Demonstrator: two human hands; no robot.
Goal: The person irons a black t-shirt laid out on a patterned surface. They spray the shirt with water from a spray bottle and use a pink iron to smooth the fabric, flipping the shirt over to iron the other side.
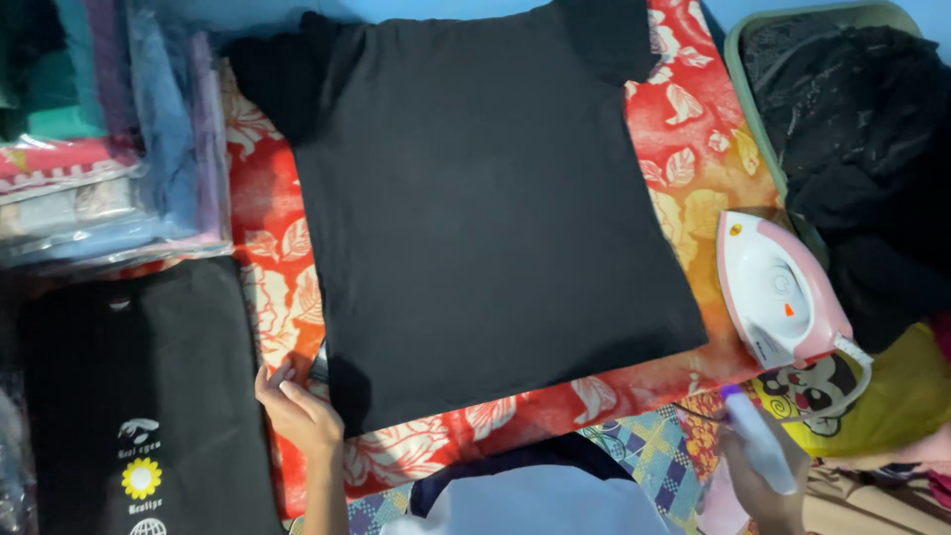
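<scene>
A black t-shirt [475, 198] lies spread flat on a red cloth with a leaf pattern [693, 149]. My left hand [297, 406] rests at the shirt's lower left corner, fingers pinching the hem. My right hand [763, 485] is at the lower right, wrapped around a white spray bottle with a purple top [758, 441]. A pink and white iron [783, 292] stands on the red cloth's right edge, just above my right hand.
A folded black shirt with white and yellow print [139, 396] lies at the left. Bagged folded clothes [109, 129] are stacked at the upper left. A basket of dark clothes [852, 119] sits at the upper right, with a yellow cartoon bag [872, 396] below it.
</scene>
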